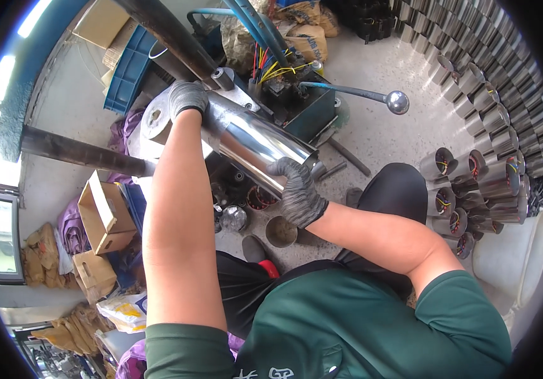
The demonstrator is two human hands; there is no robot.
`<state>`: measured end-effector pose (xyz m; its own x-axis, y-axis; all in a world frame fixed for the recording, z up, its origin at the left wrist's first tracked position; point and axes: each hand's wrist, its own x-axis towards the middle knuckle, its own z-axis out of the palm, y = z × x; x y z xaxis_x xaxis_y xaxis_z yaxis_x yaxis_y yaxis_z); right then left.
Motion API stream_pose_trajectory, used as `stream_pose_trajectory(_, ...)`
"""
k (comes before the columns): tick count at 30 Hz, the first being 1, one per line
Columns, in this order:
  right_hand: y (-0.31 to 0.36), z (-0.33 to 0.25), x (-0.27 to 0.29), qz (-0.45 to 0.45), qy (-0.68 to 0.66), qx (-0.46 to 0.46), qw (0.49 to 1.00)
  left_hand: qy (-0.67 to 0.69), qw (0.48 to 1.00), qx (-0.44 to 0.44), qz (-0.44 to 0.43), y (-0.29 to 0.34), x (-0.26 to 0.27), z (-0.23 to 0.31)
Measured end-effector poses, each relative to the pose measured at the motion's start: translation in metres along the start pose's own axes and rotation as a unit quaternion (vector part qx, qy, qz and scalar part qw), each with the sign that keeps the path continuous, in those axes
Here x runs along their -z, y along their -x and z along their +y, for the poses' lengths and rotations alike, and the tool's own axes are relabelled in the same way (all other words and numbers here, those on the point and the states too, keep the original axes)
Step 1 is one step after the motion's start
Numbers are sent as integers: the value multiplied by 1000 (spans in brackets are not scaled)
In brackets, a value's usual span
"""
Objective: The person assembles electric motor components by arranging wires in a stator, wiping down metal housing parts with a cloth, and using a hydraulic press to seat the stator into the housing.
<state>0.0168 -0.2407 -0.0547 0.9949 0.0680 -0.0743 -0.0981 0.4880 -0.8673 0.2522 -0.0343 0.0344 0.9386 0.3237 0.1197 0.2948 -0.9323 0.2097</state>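
Two-handed support of a polished metal cylinder (pixel 265 139): it lies just above the centre of the view, toward 12 o'clock, with its long axis running from 10 to 4 o'clock. Your right hand (pixel 298 194), in a grey glove, grips the 4 o'clock end, its fingers bent around the near edge. Your left hand (pixel 187 98), likewise gloved, curls over the 10 o'clock end beside a round metal disc (pixel 156 120); whether its fingers grip the cylinder cannot be told. For good control, bear the weight evenly, align both wrists with the axis, and guard your left fingertips against pinching near the disc. Farther out lie coloured wires (pixel 278 72) at 12, a ball-ended lever (pixel 398 102) at 2, wired metal sleeves (pixel 499 181) at 3, and a blue crate (pixel 126 72) at 10.
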Motion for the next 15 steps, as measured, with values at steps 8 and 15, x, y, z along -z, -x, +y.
stream_pose_trajectory(8, -3, -6, 8, -30, -127, -167, 977, -57, 998, -31, -26, -3, 7, -6)
stream_pose_trajectory(15, 55, 12, 36, -1, 2, -68, 998, -154, 985, -78, -8, -5, 8, -13)
